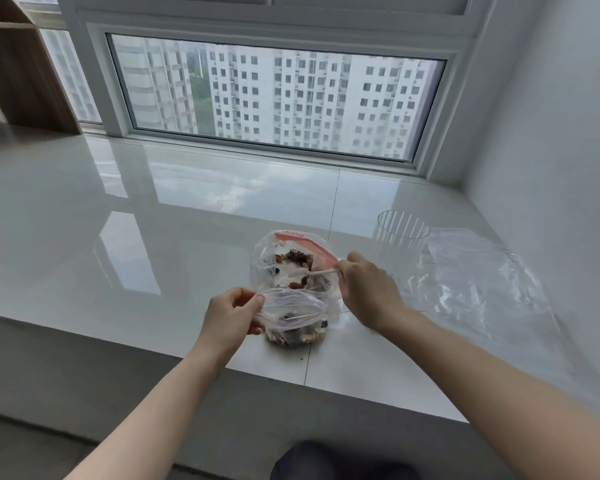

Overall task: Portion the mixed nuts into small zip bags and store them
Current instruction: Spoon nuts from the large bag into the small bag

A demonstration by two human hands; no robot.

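A large clear zip bag (pixel 269 268) with a red zip strip stands open near the front edge of the white sill (pixel 118 244). Mixed nuts (pixel 297 258) show inside it, and more lie at its bottom (pixel 297 337). My left hand (pixel 227 318) pinches a small clear zip bag (pixel 291 308) at its left corner, in front of the large bag. My right hand (pixel 366 289) grips the handle of a white spoon (pixel 321 271) that reaches into the large bag's mouth.
A clear ribbed plastic cup (pixel 400 244) stands upright right of the bag. Crumpled clear plastic bags (pixel 478 282) lie beyond it toward the right wall. A window runs along the back. A wooden shelf (pixel 25 71) stands far left. Crumbs dot the sill's front edge.
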